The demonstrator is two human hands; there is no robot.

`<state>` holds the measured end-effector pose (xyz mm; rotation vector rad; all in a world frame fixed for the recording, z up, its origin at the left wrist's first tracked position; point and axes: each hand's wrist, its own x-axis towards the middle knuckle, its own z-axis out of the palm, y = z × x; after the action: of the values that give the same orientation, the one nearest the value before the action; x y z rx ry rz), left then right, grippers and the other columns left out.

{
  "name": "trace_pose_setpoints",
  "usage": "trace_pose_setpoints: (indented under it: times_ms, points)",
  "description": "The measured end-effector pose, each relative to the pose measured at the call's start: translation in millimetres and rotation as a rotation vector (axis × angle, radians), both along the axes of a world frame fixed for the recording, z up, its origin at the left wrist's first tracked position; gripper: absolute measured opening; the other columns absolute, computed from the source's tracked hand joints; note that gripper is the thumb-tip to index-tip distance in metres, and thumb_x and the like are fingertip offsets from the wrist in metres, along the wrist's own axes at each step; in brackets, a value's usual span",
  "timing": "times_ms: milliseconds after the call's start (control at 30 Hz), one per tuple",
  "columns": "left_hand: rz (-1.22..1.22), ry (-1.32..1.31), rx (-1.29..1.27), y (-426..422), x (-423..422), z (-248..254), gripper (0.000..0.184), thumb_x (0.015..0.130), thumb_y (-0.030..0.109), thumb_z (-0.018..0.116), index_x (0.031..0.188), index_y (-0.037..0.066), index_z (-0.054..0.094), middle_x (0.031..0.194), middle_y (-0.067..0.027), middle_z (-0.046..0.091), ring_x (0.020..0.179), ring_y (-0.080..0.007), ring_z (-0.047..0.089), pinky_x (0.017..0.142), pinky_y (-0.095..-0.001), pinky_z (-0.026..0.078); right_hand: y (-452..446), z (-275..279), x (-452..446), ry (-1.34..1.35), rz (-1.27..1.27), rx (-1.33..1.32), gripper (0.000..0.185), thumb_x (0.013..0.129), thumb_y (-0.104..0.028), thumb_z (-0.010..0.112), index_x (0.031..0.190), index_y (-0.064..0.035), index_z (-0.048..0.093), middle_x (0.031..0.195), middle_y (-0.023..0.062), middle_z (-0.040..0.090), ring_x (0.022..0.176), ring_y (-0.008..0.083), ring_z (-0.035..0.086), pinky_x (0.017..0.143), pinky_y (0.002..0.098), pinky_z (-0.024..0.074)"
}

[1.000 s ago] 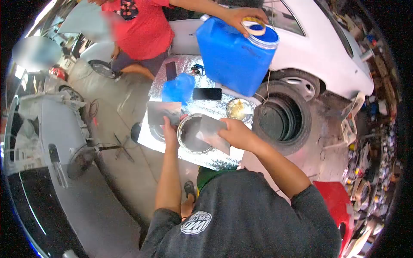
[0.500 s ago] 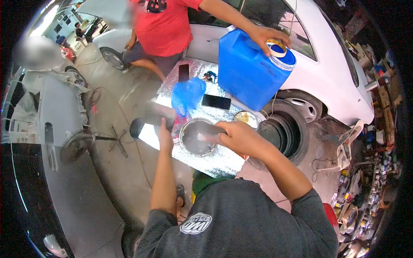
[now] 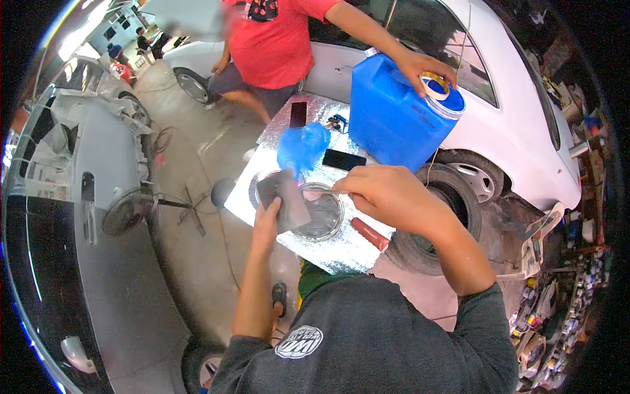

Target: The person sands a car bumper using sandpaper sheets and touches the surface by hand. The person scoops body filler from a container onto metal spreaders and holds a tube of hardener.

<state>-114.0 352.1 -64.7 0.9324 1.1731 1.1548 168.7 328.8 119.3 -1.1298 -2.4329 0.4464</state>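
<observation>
My left hand (image 3: 266, 222) is closed on a flat grey plate (image 3: 289, 200), held tilted over the left side of an open round can (image 3: 323, 220) with grey material inside. Over the can's upper right rim is my right hand (image 3: 384, 190), its fingers pinched on a thin putty scraper (image 3: 326, 192) seen nearly edge-on. The scraper reaches across the can's opening; whether it touches the contents I cannot tell. Behind the plate, another round rim is partly hidden. A reddish-brown tube (image 3: 369, 234) lies right of the can, below my right forearm.
A foil-topped table (image 3: 246, 197) carries a blue plastic bag (image 3: 303, 146), two dark phones (image 3: 344, 159) and a large blue jug (image 3: 394, 111). A person in red (image 3: 275, 52) rests a hand on the jug. Stacked tyres (image 3: 453, 197), a white car (image 3: 525, 131) and a fan (image 3: 128, 211) stand around.
My left hand has brought the plate rightward, over the can's edge. The right hand has risen and turned, so the scraper shows edge-on. The red tube has come into view; the view has shifted.
</observation>
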Motion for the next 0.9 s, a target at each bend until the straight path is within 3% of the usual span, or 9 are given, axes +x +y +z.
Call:
trace_pose_setpoints:
  times_ms: [133,233,333,433,533,633,667,800,900]
  points:
    - [-0.021,-0.133,-0.037,2,22,14,0.066,0.105,0.050,0.036,0.141,-0.005,0.043,0.132,-0.0129,0.057,0.119,-0.0209,0.056,0.104,-0.0340,0.042,-7,17,9,0.025,-0.009,0.022,0.026,0.085,-0.006,0.056,0.108,-0.0097,0.067,0.094,0.0088,0.067,0.087,0.0297,0.065,0.075,0.0402,0.0511]
    - [-0.019,-0.308,-0.090,-1,39,37,0.067,0.105,0.051,0.035,0.144,-0.003,0.039,0.139,-0.0125,0.052,0.124,-0.0214,0.053,0.108,-0.0338,0.040,-13,18,18,0.054,-0.030,0.041,0.028,0.084,-0.006,0.057,0.110,-0.0102,0.067,0.093,0.0093,0.067,0.086,0.0303,0.065,0.074,0.0405,0.0509]
    - [0.003,-0.300,-0.051,1,52,47,0.068,0.105,0.051,0.035,0.147,-0.003,0.035,0.144,-0.0122,0.048,0.128,-0.0219,0.050,0.110,-0.0343,0.038,-26,18,29,0.012,-0.092,0.009,0.028,0.084,-0.007,0.059,0.111,-0.0101,0.067,0.094,0.0091,0.068,0.088,0.0295,0.066,0.075,0.0396,0.0517]
    - [0.013,-0.343,-0.021,1,64,59,0.064,0.104,0.052,0.038,0.143,0.001,0.039,0.137,-0.0146,0.053,0.123,-0.0266,0.056,0.103,-0.0406,0.045,-37,15,43,-0.011,-0.126,0.076,0.029,0.083,-0.008,0.062,0.112,-0.0101,0.066,0.098,0.0080,0.069,0.090,0.0281,0.066,0.075,0.0383,0.0530]
    - [-0.017,-0.380,-0.052,0,76,65,0.057,0.104,0.046,0.042,0.141,0.002,0.041,0.135,-0.0142,0.055,0.120,-0.0266,0.057,0.102,-0.0410,0.046,-46,9,56,0.089,-0.131,0.244,0.027,0.082,-0.006,0.060,0.108,-0.0122,0.064,0.087,0.0062,0.065,0.086,0.0278,0.066,0.070,0.0406,0.0533]
    - [-0.093,-0.150,-0.012,-12,93,84,0.050,0.104,0.037,0.045,0.139,0.002,0.042,0.132,-0.0133,0.056,0.117,-0.0253,0.059,0.101,-0.0413,0.047,-56,15,67,0.063,-0.174,0.284,0.024,0.081,-0.007,0.062,0.104,-0.0110,0.064,0.090,0.0052,0.066,0.086,0.0275,0.066,0.070,0.0395,0.0540]
    - [-0.083,-0.221,-0.034,-14,99,89,0.045,0.103,0.032,0.046,0.137,0.003,0.044,0.130,-0.0129,0.058,0.113,-0.0252,0.062,0.099,-0.0420,0.048,-59,15,71,0.040,-0.191,0.267,0.024,0.080,-0.006,0.063,0.104,-0.0100,0.063,0.094,0.0058,0.067,0.088,0.0280,0.066,0.071,0.0388,0.0541]
    - [-0.127,-0.541,-0.135,-18,111,101,0.044,0.104,0.035,0.044,0.137,0.006,0.047,0.132,-0.0115,0.057,0.113,-0.0274,0.061,0.099,-0.0437,0.048,-71,11,85,0.001,-0.260,0.241,0.018,0.080,-0.006,0.063,0.097,-0.0079,0.059,0.105,0.0070,0.067,0.090,0.0287,0.066,0.073,0.0390,0.0546]
    - [-0.130,-0.604,-0.159,-20,118,111,0.043,0.104,0.034,0.045,0.137,0.005,0.046,0.130,-0.0105,0.057,0.113,-0.0272,0.061,0.100,-0.0428,0.048,-76,-2,91,0.106,-0.302,0.252,0.018,0.078,-0.004,0.065,0.092,-0.0064,0.053,0.112,0.0102,0.064,0.094,0.0305,0.066,0.074,0.0398,0.0550]
